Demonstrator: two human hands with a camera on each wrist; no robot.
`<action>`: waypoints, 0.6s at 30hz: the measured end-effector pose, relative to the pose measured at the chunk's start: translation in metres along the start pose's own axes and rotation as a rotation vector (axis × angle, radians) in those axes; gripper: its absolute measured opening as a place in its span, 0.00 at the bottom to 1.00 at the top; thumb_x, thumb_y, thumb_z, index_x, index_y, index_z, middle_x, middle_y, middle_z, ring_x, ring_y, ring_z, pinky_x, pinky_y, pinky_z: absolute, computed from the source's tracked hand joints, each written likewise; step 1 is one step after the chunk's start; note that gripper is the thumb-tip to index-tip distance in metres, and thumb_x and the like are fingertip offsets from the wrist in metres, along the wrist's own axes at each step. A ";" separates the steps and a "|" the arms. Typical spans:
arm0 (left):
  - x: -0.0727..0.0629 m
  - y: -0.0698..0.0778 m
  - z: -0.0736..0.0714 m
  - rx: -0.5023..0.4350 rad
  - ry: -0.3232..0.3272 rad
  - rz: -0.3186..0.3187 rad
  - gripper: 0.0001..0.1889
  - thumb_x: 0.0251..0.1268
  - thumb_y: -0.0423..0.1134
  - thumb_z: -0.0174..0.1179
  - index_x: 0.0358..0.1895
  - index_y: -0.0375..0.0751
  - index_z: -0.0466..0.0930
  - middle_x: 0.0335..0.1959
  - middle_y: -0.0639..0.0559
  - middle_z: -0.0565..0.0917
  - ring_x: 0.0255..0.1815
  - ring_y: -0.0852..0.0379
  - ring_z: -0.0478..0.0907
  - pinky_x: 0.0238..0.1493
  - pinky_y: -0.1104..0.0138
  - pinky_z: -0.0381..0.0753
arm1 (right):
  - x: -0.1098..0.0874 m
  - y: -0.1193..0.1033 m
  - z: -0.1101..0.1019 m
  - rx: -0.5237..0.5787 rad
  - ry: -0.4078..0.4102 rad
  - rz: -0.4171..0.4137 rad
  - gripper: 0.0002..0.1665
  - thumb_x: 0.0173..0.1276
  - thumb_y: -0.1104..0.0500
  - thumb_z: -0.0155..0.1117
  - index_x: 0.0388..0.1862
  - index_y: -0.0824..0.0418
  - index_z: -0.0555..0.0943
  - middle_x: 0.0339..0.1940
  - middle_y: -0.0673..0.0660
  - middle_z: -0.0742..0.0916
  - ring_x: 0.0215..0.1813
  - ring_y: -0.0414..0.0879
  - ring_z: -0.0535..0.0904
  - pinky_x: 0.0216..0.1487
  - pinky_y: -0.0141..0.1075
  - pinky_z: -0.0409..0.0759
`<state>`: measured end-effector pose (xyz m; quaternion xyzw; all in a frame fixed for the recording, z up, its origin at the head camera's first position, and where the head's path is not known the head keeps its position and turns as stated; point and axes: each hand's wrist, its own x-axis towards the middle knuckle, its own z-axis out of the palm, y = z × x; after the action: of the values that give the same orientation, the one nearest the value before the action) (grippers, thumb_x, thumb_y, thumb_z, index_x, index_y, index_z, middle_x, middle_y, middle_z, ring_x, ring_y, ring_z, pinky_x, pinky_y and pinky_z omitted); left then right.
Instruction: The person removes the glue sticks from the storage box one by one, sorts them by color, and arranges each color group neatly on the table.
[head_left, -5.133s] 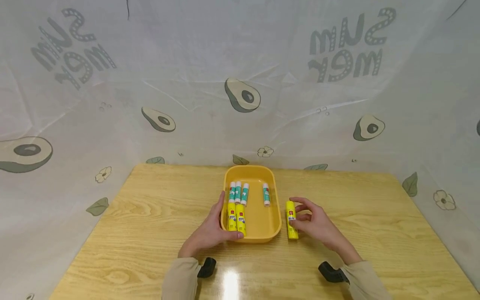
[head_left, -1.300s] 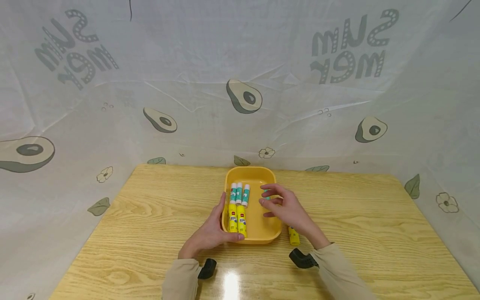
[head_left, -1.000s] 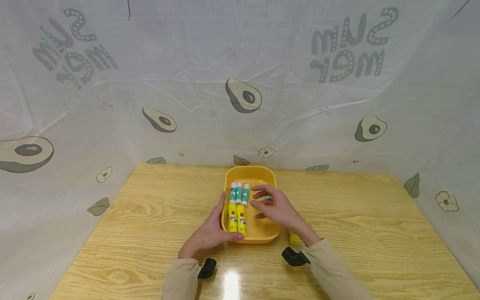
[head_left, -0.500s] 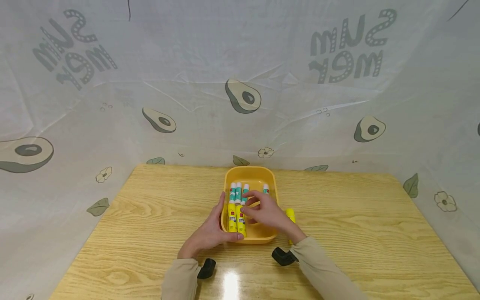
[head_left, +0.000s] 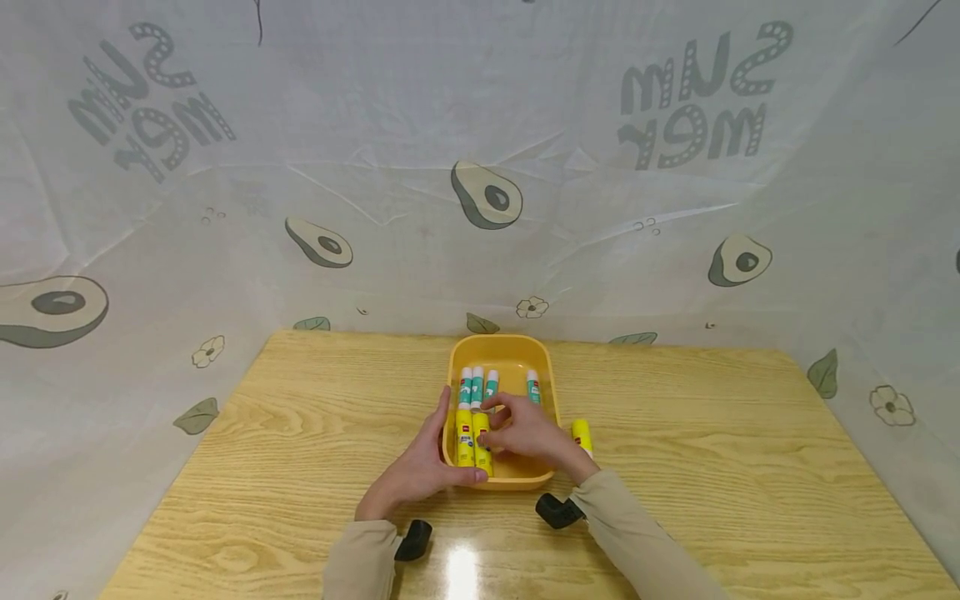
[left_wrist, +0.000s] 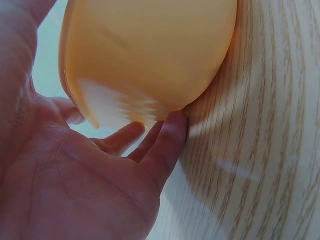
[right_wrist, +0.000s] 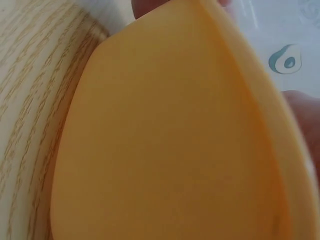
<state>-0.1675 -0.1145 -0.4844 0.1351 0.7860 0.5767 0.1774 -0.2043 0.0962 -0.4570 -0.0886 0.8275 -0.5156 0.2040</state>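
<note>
An orange plastic tray (head_left: 525,477) stands on the table. Inside it, two yellow glue sticks (head_left: 465,450) lie side by side at the near left, below several teal-and-white ones (head_left: 466,387). My left hand (head_left: 416,467) holds the tray's left side, thumb over the near rim; in the left wrist view its fingers (left_wrist: 170,135) press the outer wall. Reaching over the right rim, my right hand (head_left: 525,432) pinches the second yellow glue stick (head_left: 482,461) between thumb and fingers. Mostly tray wall (right_wrist: 165,125) fills the right wrist view, hiding that grip.
Outside the tray on the right lies another yellow glue stick (head_left: 581,433), partly hidden by my right wrist. One teal-and-white glue stick (head_left: 533,387) lies apart at the tray's right side. A printed white curtain (head_left: 600,250) hangs behind the wooden table (head_left: 712,433).
My right hand let go of the yellow glue stick outside the tray, moved left over the tray, and came down onto the second yellow one inside. My left hand has stayed put.
</note>
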 end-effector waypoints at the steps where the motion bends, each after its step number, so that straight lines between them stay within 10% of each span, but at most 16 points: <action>1: 0.000 0.000 0.000 0.002 0.000 -0.002 0.69 0.55 0.47 0.78 0.84 0.58 0.25 0.85 0.42 0.42 0.74 0.47 0.66 0.76 0.51 0.67 | 0.000 0.000 0.001 -0.005 -0.004 0.006 0.31 0.61 0.61 0.77 0.63 0.63 0.78 0.46 0.62 0.82 0.36 0.47 0.81 0.38 0.39 0.89; 18: 0.000 -0.002 0.000 -0.013 -0.013 0.005 0.69 0.57 0.47 0.77 0.84 0.58 0.24 0.85 0.42 0.41 0.71 0.49 0.69 0.73 0.55 0.72 | 0.005 0.000 0.004 -0.069 -0.021 0.034 0.33 0.56 0.63 0.81 0.60 0.63 0.78 0.39 0.58 0.80 0.32 0.46 0.81 0.36 0.37 0.87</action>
<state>-0.1671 -0.1149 -0.4861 0.1396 0.7807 0.5814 0.1818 -0.2070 0.0915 -0.4599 -0.0869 0.8440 -0.4820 0.2184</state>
